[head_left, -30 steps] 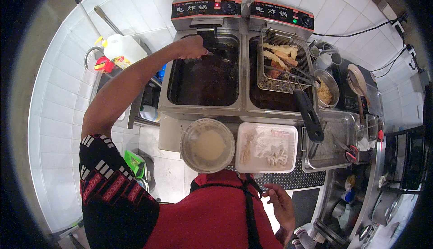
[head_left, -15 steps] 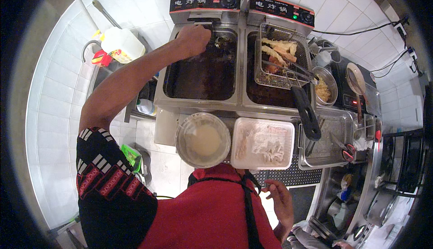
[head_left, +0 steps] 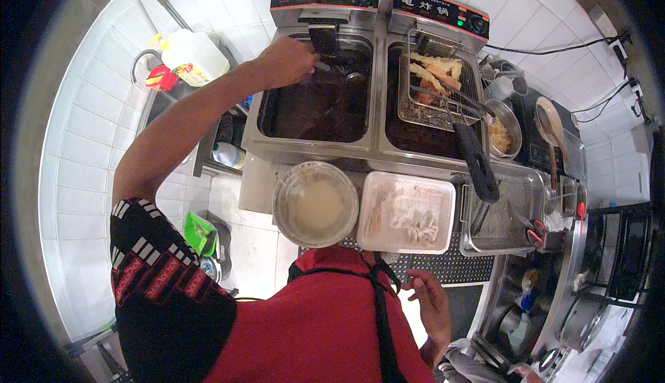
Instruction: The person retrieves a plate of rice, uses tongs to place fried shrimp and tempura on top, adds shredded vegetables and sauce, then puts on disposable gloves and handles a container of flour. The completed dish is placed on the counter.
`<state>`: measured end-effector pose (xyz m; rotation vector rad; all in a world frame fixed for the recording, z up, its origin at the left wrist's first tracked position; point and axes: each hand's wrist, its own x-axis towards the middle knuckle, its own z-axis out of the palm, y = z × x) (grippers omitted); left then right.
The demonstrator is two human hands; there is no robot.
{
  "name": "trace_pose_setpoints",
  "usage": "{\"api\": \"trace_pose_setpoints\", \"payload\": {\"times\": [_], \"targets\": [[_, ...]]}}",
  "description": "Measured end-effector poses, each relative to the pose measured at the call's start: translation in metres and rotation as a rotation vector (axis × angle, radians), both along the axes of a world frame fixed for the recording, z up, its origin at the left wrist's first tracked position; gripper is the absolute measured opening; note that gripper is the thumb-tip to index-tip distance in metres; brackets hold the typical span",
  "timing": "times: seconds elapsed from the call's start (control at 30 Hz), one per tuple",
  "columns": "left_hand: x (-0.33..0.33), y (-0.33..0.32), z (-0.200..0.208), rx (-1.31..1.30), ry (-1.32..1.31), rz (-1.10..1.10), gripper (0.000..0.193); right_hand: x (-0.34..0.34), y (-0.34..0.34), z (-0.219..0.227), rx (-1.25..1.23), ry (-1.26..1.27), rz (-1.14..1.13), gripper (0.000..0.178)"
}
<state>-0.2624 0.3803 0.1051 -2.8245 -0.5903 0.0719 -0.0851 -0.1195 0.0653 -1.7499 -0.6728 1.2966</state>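
My left hand (head_left: 287, 63) hangs over the back left part of the left fryer's oil vat (head_left: 305, 116), closed. What its fingers hold, if anything, is hidden. Small ripples show in the dark oil beside the fingertips. Low in front of my red apron (head_left: 312, 314), my right hand (head_left: 433, 307) is held with its fingers apart and nothing in it. A tub of pale batter (head_left: 317, 206) and a white tray of floury coated pieces (head_left: 409, 213) stand between me and the fryers.
A wire fry basket (head_left: 438, 81) of fried pieces and tongs (head_left: 454, 99) sits over the right vat, its black handle (head_left: 476, 164) pointing toward me. To the right are a bowl of crumbs (head_left: 504, 133), a metal rack tray (head_left: 502, 210) and scissors (head_left: 535, 232). A white jug (head_left: 194, 57) stands left.
My left hand has drawn away from the back of the left vat, uncovering the black bracket there. The whole view has shifted slightly. My right hand stays about where it was.
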Motion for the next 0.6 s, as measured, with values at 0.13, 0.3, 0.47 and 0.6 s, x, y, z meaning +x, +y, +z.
{"api": "trace_pose_setpoints", "payload": {"times": [0.13,0.3,0.47,0.6], "targets": [[-0.023,-0.011,0.004,-0.166,-0.024,0.05,0.02,-0.006,-0.001,0.001,-0.004,0.017,-0.017,0.032],[-0.055,-0.026,0.006,-0.386,-0.105,0.053,0.025,-0.012,0.001,0.0,0.003,0.009,0.022,0.03],[-0.082,-0.046,0.001,-0.594,-0.265,0.121,0.028,-0.018,0.005,-0.002,-0.003,-0.006,0.068,0.029],[-0.099,-0.068,-0.005,-0.857,-0.29,0.381,0.034,-0.023,0.005,-0.001,-0.033,0.02,0.1,0.029]]}}
